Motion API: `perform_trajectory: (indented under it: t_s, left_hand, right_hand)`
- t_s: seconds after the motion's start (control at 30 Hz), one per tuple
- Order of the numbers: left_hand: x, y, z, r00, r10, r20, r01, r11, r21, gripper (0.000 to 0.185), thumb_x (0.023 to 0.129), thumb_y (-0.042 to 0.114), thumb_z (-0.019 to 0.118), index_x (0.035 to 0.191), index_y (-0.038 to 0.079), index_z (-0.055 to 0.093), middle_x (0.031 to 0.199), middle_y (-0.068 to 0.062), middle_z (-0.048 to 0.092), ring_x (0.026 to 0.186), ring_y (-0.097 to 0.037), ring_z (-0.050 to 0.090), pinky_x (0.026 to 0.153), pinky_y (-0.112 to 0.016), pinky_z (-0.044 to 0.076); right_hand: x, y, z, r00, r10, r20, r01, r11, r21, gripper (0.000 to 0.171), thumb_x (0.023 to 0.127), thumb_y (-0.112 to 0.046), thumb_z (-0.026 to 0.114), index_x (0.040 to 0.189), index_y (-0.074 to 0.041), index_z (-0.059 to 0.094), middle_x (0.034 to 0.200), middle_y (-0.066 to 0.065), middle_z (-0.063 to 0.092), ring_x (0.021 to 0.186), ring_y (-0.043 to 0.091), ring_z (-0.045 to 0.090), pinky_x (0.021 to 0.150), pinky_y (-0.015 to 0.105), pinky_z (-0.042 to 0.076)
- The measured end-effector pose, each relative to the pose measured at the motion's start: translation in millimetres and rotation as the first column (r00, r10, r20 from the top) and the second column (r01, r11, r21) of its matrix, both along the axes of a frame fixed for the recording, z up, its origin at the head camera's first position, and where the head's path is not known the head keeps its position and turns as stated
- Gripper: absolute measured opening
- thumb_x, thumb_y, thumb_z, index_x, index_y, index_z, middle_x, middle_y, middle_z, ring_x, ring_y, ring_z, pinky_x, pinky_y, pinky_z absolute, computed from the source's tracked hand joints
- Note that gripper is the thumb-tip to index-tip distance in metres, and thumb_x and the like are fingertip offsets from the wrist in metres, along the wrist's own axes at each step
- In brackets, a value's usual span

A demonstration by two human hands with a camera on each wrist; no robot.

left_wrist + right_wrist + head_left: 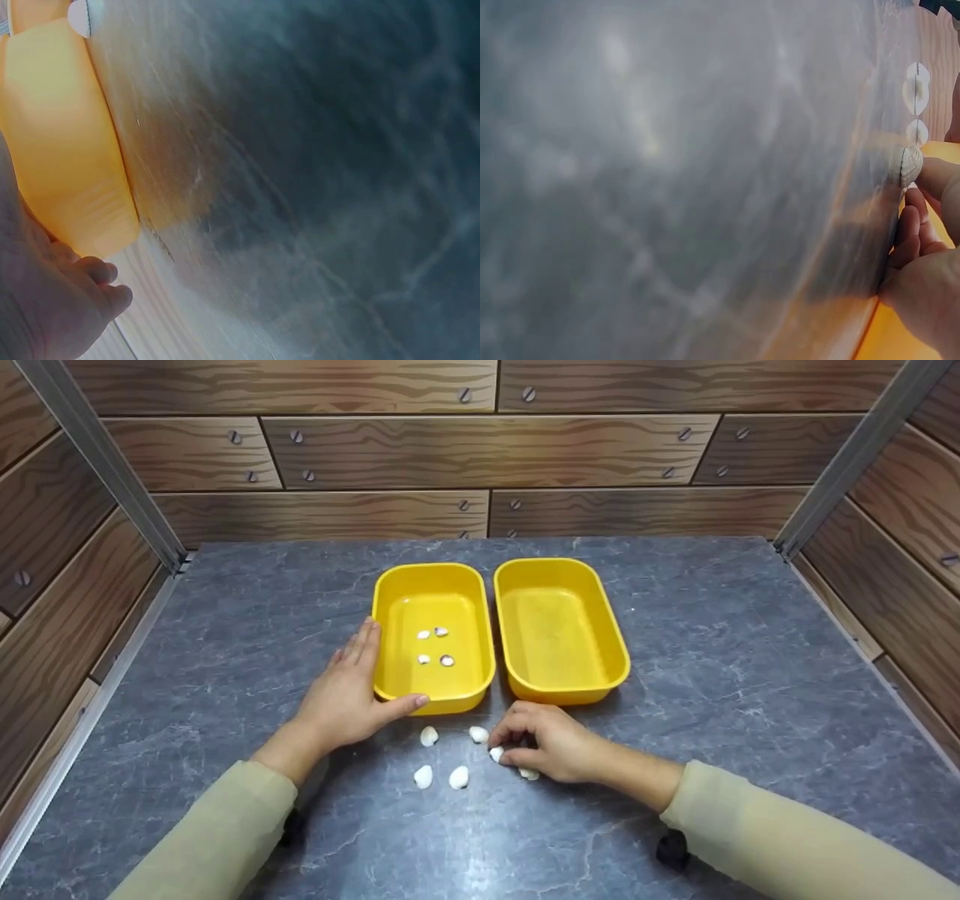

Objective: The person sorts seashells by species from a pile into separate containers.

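My left hand (pixel 345 694) lies along the left yellow tray (pixel 489 679), straight fingers against its outer left side and thumb on the front rim. In the left wrist view, the same hand (pixel 56 289) touches the tray's yellow wall (pixel 64 142). Small whitish shells (pixel 447 661) lie inside that tray. My right hand (pixel 559 742) pinches a white seashell (pixel 496 754) between thumb and fingers, low at the tabletop. Another seashell (pixel 529 774) is partly hidden beneath this hand. In the right wrist view, the ribbed seashell (pixel 910 166) shows at the fingertips.
Several loose white seashells (pixel 459 778) lie on the grey marbled table (pixel 300 585) in front of the trays. A second yellow tray (pixel 604 660) stands close beside the first, with no shells visible in it. Wood-patterned walls (pixel 487 450) enclose the table.
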State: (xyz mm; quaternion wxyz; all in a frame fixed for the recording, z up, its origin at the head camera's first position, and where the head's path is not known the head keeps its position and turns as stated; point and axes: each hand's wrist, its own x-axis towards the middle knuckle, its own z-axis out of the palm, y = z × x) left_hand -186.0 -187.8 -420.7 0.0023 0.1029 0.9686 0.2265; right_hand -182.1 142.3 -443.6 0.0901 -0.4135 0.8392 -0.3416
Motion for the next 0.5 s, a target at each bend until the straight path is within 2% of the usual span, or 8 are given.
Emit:
perform_trajectory:
  t_s: [0.13,0.3,0.5]
  left_hand:
    - [-0.2,0.3,-0.6,1.0,0.003,0.009,-0.003,1.0,-0.004,0.13,0.087,0.086,0.058,0.17,0.003,0.003,0.178,-0.014,0.002,0.163,-0.032,0.012,0.13,-0.056,0.014]
    - [-0.1,0.7,-0.3,1.0,0.008,0.019,-0.008,1.0,-0.005,0.129,0.087,0.084,0.06,0.17,0.003,0.002,0.178,-0.014,0.002,0.163,-0.032,0.012,0.13,-0.056,0.014]
    - [0.0,0.5,-0.2,0.999,0.015,0.029,-0.015,1.0,0.001,0.128,0.088,0.082,0.062,0.17,0.004,0.001,0.178,-0.013,0.002,0.163,-0.033,0.012,0.13,-0.056,0.013]
  right_hand:
    - [0.2,0.8,-1.2,1.0,-0.001,0.001,0.001,1.0,-0.019,0.011,0.095,-0.014,0.082,0.105,-0.016,0.078,0.103,-0.003,0.071,0.095,0.016,0.064,0.085,0.034,0.054]
    - [0.3,1.0,-0.4,0.998,-0.008,0.056,0.01,0.999,-0.043,0.01,0.094,-0.015,0.083,0.102,-0.016,0.077,0.095,-0.005,0.072,0.087,0.012,0.063,0.079,0.031,0.055]
    - [-0.1,-0.8,1.0,0.995,-0.019,0.102,0.022,0.999,-0.025,0.008,0.096,-0.016,0.082,0.102,-0.016,0.077,0.089,-0.009,0.072,0.082,0.006,0.063,0.075,0.028,0.056]
